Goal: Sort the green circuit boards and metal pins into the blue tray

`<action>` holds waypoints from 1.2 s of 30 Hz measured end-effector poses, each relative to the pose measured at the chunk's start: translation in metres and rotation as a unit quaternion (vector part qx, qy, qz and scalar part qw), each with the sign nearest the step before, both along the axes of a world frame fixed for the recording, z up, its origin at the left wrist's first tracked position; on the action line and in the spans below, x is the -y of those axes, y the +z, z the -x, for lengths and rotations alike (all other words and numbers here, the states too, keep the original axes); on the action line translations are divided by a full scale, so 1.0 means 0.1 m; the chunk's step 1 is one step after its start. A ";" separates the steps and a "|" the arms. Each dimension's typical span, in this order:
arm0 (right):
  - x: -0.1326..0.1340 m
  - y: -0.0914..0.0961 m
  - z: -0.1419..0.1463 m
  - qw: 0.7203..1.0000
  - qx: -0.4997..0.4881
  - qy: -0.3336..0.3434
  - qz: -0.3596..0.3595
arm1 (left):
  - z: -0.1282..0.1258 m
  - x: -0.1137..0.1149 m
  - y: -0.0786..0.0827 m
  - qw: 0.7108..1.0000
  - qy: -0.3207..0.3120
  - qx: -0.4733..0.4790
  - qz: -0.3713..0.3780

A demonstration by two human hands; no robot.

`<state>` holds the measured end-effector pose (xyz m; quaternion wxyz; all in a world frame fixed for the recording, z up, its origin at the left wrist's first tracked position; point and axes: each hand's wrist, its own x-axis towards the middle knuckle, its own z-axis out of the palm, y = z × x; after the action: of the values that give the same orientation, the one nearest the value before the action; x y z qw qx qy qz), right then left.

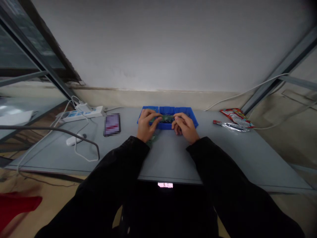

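Observation:
In the head view a small green see-through piece is held level between my two hands, over the blue three-part bin. My left hand pinches its left end with thumb and fingertips. At the other end, the thumb and forefinger of my right hand are closed on it, with the other fingers curled under. Small dark and shiny parts, too small to name, lie in the bin's middle compartment. Another green see-through piece rests on the grey table by my left wrist, partly covered by it.
A phone-like device with a blurred screen lies left of the bin. Behind it are a white power strip, cables and a white mouse-like object. To the right sit a red packet and a silver wrapper. A wall stands behind.

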<state>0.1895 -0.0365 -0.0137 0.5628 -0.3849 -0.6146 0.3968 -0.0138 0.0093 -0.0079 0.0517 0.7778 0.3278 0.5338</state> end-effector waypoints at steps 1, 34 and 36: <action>0.00 0.00 0.00 1.000 0.001 -0.002 0.001 | 0.05 -0.05 0.01 0.999 0.042 0.025 0.000; 0.09 -0.24 0.38 0.874 0.436 0.069 -0.204 | 0.48 -0.87 -0.25 0.964 0.000 -0.217 0.156; 0.08 -0.26 0.37 0.880 0.425 0.064 -0.202 | 0.45 -0.86 -0.26 0.964 -0.002 -0.212 0.158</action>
<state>0.1524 -0.0449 -0.0396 0.2866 -0.3544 -0.8847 0.0975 -0.0591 0.0958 -0.0338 0.1041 0.8560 0.4095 0.2980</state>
